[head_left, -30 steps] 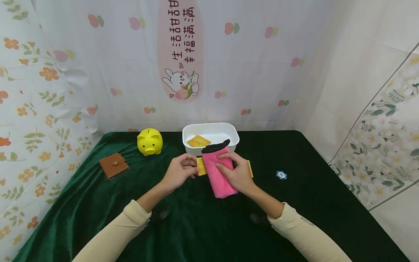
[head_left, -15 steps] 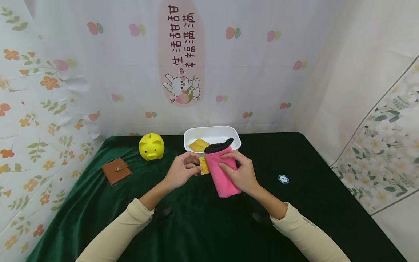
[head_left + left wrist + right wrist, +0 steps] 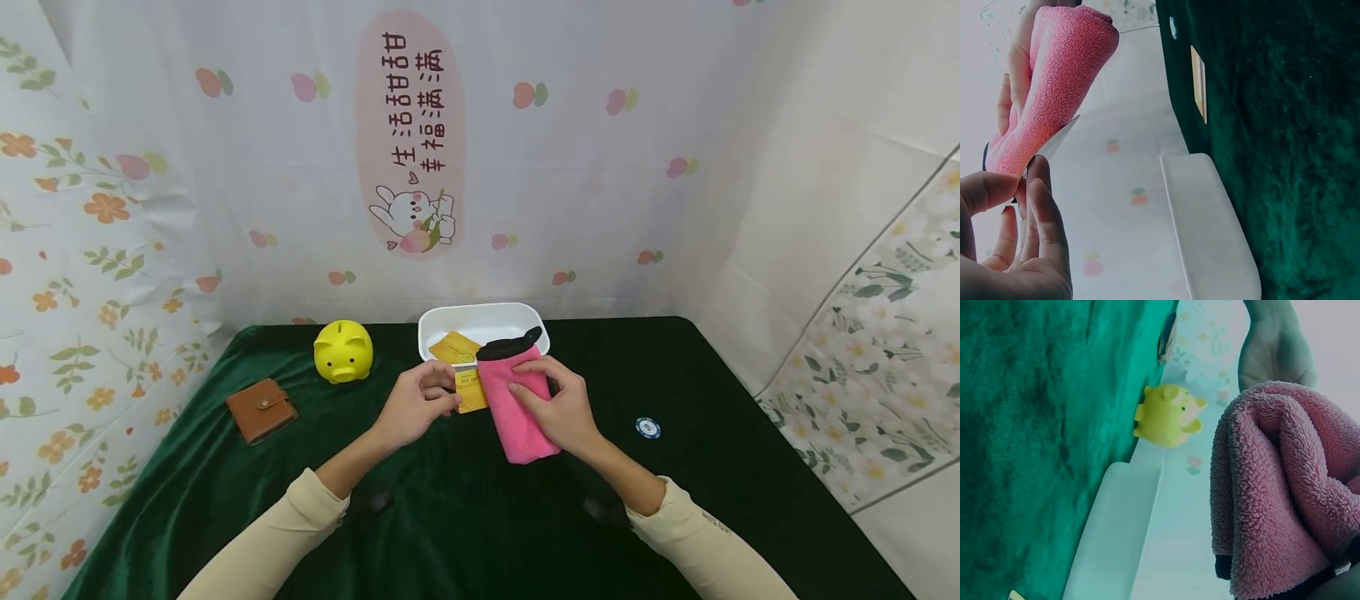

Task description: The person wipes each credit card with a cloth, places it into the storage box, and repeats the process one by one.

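Note:
My left hand [image 3: 411, 406] pinches a yellow card [image 3: 471, 392] between thumb and fingers, at the left side of a pink towel [image 3: 517, 404] with black trim. In the left wrist view the card [image 3: 1054, 140] is seen nearly edge-on against the fleecy cloth. My right hand [image 3: 561, 407] grips the folded towel from the right, thumb across its front. Folds of the towel [image 3: 1272, 487] fill the right side of the right wrist view and hide most of that hand. Beyond both hands, a white tray [image 3: 483, 312] holds yellow cards [image 3: 453, 347].
A yellow piggy bank [image 3: 343, 354] stands left of the tray, and a brown wallet [image 3: 262, 411] lies nearer on the left. At right is a blue-and-white poker chip [image 3: 648, 428]. Another card [image 3: 1199, 84] lies on the green cloth [image 3: 480, 533] in the left wrist view.
The towel and right hand have shifted slightly right, and more of the pinched card shows beside the towel. The yellow edge formerly visible right of the right hand is now hidden. The head view has tilted.

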`<state>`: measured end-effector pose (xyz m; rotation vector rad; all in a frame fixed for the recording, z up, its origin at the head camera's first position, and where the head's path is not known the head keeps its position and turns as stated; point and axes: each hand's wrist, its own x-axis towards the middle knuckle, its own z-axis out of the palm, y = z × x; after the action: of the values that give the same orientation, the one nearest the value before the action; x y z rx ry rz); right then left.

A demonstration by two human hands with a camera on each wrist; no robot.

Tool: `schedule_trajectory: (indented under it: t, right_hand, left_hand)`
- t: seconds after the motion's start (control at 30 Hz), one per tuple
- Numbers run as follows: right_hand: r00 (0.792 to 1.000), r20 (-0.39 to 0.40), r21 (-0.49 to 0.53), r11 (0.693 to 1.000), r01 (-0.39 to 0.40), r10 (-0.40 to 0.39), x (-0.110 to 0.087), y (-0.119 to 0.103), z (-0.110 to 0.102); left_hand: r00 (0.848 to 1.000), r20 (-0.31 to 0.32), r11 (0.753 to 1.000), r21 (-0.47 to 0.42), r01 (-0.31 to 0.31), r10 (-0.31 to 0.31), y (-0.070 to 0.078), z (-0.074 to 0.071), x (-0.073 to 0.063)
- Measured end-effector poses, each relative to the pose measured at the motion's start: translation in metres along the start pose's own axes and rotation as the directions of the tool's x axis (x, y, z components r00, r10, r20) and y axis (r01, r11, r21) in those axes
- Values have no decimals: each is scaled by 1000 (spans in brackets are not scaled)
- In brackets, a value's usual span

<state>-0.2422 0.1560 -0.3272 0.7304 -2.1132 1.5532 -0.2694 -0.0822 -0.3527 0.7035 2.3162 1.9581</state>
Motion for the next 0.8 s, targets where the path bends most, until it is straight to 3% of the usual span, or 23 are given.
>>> schedule_trajectory:
  t: [0.47,0.8]
  right_hand:
    - [998,-40,0,999,-41,41,-6,11,-9]
    - [994,-57,-17,996,-90,89,-1,14,-18]
  left_hand:
    - [999,-20,999,-21,49,-49,-3,-4,-8]
    - [998,-64,996,-92,11,-17,-2,-13,-5]
